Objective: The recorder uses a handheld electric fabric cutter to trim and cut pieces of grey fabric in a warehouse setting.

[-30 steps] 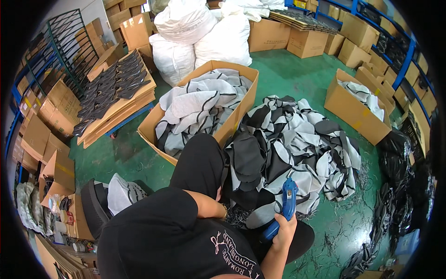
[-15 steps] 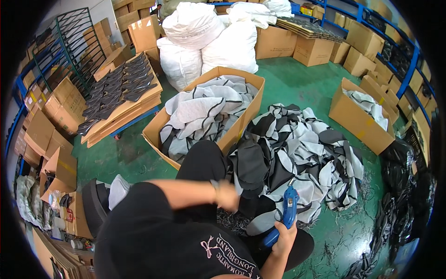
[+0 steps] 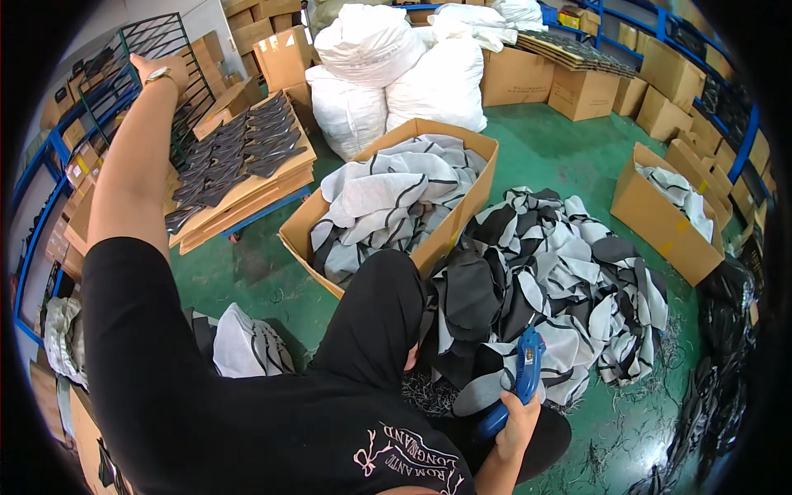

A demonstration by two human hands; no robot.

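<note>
My right hand grips the lower end of a blue handheld tool with a slim metal tip pointing up and away. The tool is held over a heap of grey and black fabric pieces on the floor, in front of my right knee. My left arm is raised far out to the left; my left hand is up there with a finger stretched out and nothing visible in it, overlapping a green metal rack in the view. A wrapped bundle of light grey pieces lies beside my left side.
An open cardboard box full of grey pieces stands ahead, with another half-filled box at the right. Dark cut pieces lie on stacked boards at the left. White sacks stand behind. Thin black scraps litter the green floor.
My left hand has swung from near my knees up and out to the far left. My right hand still holds the blue tool in about the same pose; the whole view has shifted slightly.
</note>
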